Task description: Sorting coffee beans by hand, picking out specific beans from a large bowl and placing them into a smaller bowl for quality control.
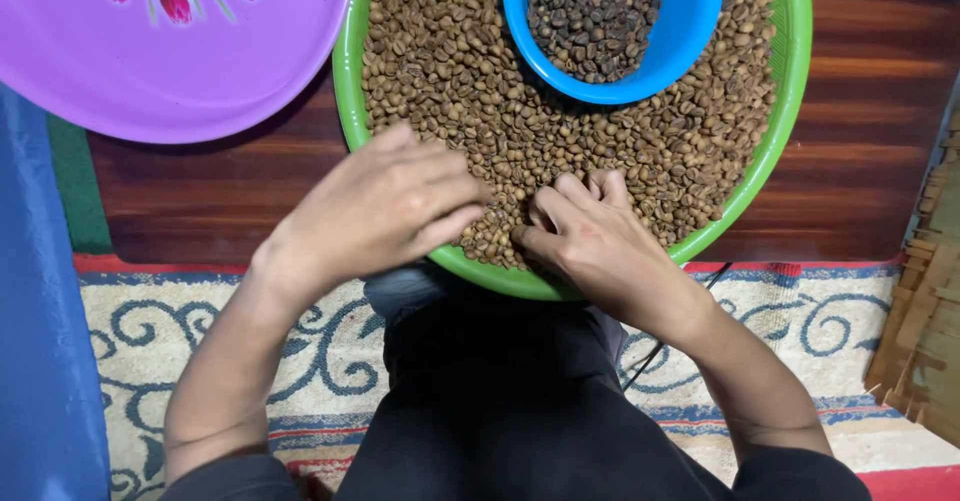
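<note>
Down in the green basin [790, 91], a deep layer of pale brown coffee beans [470, 101] covers nearly the whole floor, right up to the near rim. Both of the person's hands are at that near edge. The left hand [385, 211] lies palm down over the beans, fingers curved together and fairly narrow, their tips resting on or just above the pile; whether any bean is pinched under them I cannot tell. The right hand [590, 236] sits just beside it, fingers curled inward and knuckles raised, thumb pressed toward the fingertips right on the bean surface, as in a pinch, though any bean between them is hidden. The 2 hands are close but not touching, with a narrow strip of beans showing between them.

Farther back in the basin stands 1 blue bowl [690, 21], set down into the beans and holding a smaller heap of darker, nearly black beans [595, 16]. It is well apart from both hands.

Left of the basin lies a purple tray [150, 71] painted with tulips, its edge just beside the basin's rim. Both rest on a dark wooden board [850, 171]. Nearer the person, a patterned rug [820, 311] with blue scrollwork spreads under dark trousers [500, 401], and blue cloth [40, 311] hangs at the far left.
</note>
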